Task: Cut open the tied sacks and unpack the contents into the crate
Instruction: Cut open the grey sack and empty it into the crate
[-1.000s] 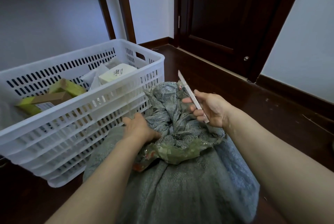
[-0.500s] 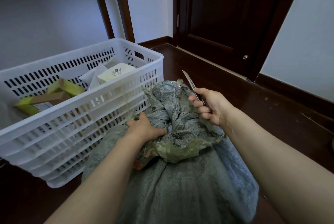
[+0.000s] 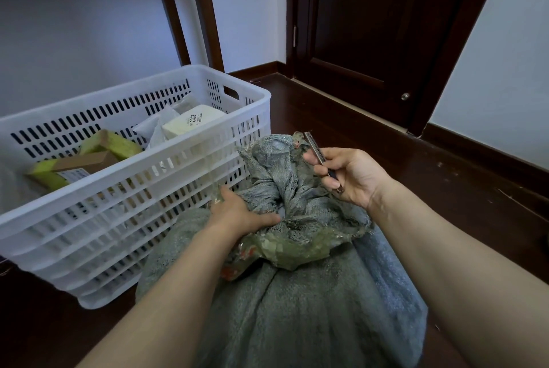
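Sack (image 3: pixel 297 314): grey woven, stands on the dark floor (image 3: pixel 371 130) closest to the camera, touching the near wall of the crate (image 3: pixel 142 183). It is unopened. Crumpled green plastic (image 3: pixel 297 249) rings its collar.

Left hand (image 3: pixel 240 214): clasps the gathered cloth at the base of the neck (image 3: pixel 282 177), thumb laid out toward the tie. Fingertips are hidden behind the hand.

Right hand (image 3: pixel 349 176): fingers curled round a slim cutter (image 3: pixel 319 152), blade angled up and away, its tip just beside the frayed tuft at the top of the neck. I cannot tell whether the blade touches cloth.

Change over the last 1 s:
- The cutter was held high and clear of the sack, with more of the blade showing. It has come down and in against the neck.
- The right hand has closed in toward the neck.
- The left hand has shifted from the sack's left shoulder up onto the base of the neck.

Reading: bracing is done and the blade is lined up. The cut itself looks about to start, and nothing is severed yet.

Crate: white, slatted, already holds a white box marked 2002 (image 3: pixel 193 122) and green-and-brown cartons (image 3: pixel 86 157), in the same positions as before. A dark door (image 3: pixel 371 26) is beyond.
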The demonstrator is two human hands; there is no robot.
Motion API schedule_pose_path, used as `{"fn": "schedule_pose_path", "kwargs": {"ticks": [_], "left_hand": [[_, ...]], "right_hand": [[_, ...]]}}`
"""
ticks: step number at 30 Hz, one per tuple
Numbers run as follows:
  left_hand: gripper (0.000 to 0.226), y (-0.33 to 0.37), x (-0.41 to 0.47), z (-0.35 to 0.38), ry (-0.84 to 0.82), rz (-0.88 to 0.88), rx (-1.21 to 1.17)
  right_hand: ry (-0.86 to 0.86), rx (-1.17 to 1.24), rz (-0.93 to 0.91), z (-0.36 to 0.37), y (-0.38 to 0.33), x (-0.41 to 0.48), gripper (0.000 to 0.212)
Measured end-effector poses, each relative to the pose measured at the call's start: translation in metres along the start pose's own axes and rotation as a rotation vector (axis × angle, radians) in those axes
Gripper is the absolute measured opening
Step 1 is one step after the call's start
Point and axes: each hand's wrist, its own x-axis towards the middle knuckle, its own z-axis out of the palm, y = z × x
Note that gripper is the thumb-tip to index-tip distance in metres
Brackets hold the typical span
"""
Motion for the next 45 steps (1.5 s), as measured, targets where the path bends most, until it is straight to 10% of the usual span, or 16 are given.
{"fn": "schedule_pose_path", "kwargs": {"ticks": [5, 11, 17, 22, 31, 36, 39, 45], "left_hand": [[0.136, 0.000, 0.004, 0.009, 0.024, -0.017, 0.023], [0.051, -0.006, 0.000, -0.027, 0.195, 0.157, 0.311], [0.032, -0.006, -0.010, -0.053, 0.347, 0.292, 0.126], [0.020, 0.010, -0.032, -0.073, 0.200, 0.228, -0.523], [0.091, 0.091, -0.073, -0.115, 0.100, 0.619, -0.383], [0.061, 0.107, -0.085, -0.115, 0.194, 0.833, 0.123], [0.067, 0.089, -0.083, -0.124, 0.241, 0.741, -0.005], [0.096, 0.071, -0.086, -0.122, 0.113, 0.639, -0.250]], "right_hand": [[0.106, -0.093, 0.046, 0.000, 0.000, 0.004, 0.034], [0.583, -0.995, -0.098, -0.039, -0.002, 0.019, 0.035], [0.466, -1.058, 0.205, -0.048, 0.017, 0.012, 0.083], [0.362, -1.293, 0.163, -0.017, -0.019, 0.001, 0.047], [0.137, -0.442, -0.126, 0.073, -0.080, -0.039, 0.019], [-0.052, -0.352, -0.196, 0.111, -0.087, -0.049, 0.016], [0.050, -0.394, -0.335, 0.094, -0.104, -0.053, 0.018], [-0.056, -0.665, -0.136, 0.058, -0.094, -0.042, 0.123]]}}
